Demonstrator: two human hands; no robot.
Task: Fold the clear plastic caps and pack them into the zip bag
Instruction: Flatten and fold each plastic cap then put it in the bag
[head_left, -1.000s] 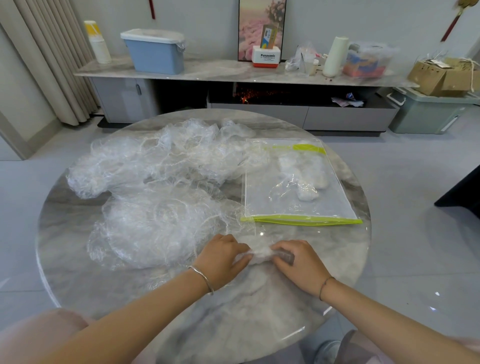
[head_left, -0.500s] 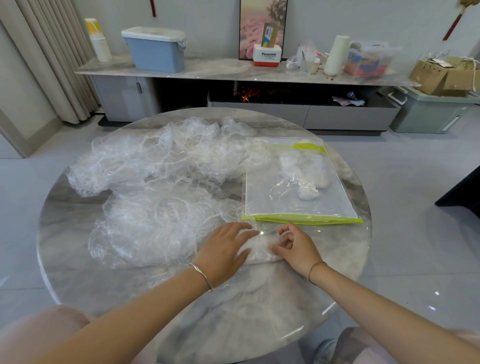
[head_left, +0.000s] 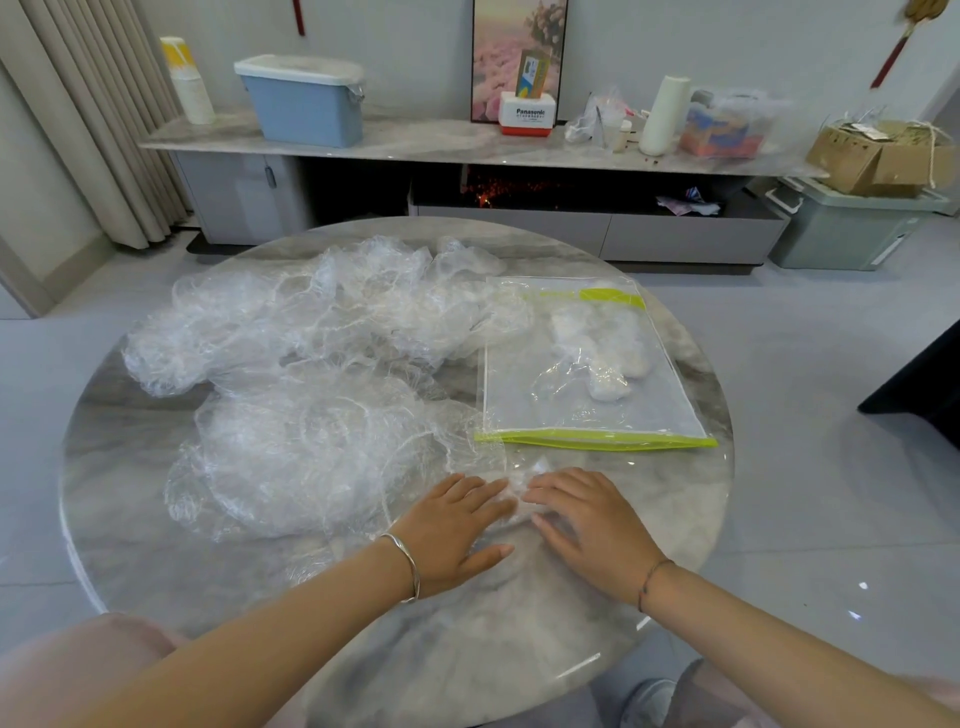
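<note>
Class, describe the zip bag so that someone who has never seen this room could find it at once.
Start at the round marble table. On its right half lies the zip bag, flat beside a loose pile of clear caps. Unlike that crumpled pile, it is a smooth rectangle with lime-green edges and holds a few white folded bundles.
</note>
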